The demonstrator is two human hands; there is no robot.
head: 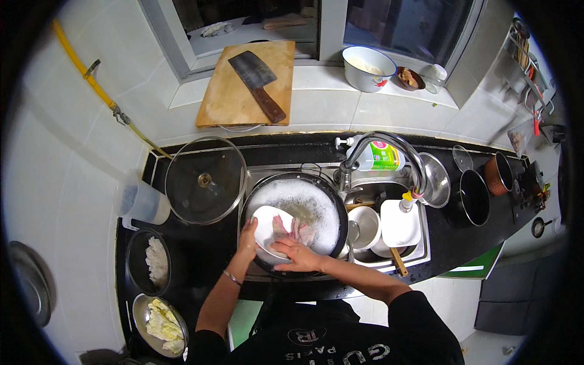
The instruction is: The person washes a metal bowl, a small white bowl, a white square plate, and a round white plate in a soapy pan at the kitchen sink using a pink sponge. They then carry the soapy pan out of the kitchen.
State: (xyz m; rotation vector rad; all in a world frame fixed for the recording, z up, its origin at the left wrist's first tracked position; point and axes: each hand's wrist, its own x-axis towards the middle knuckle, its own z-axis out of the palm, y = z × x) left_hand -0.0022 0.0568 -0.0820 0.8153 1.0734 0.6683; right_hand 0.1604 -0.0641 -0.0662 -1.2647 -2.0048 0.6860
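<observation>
My left hand (247, 237) grips the left rim of a white bowl (266, 220), tilted over a large black pan (343, 246) of sudsy water (315, 196) set on the sink's left side. A pink and grey cloth (302, 230) lies partly in the bowl and partly over its right edge into the suds. My right hand (296, 255) presses on the cloth against the bowl's inside, its fingers partly bent. Right of the pan, the second basin holds a white round bowl (366, 228) with a spoon, and a white square dish (400, 228) under the faucet (383, 137).
A glass lid (205, 180) and a plastic pitcher (143, 200) stand left. Nearer are a bowl of white food (156, 264) and a steel bowl of cabbage leaves (164, 326). A cleaver (258, 82) rests on a cutting board (214, 102) behind. Pots (474, 198) stand right, beyond a detergent jug (376, 155).
</observation>
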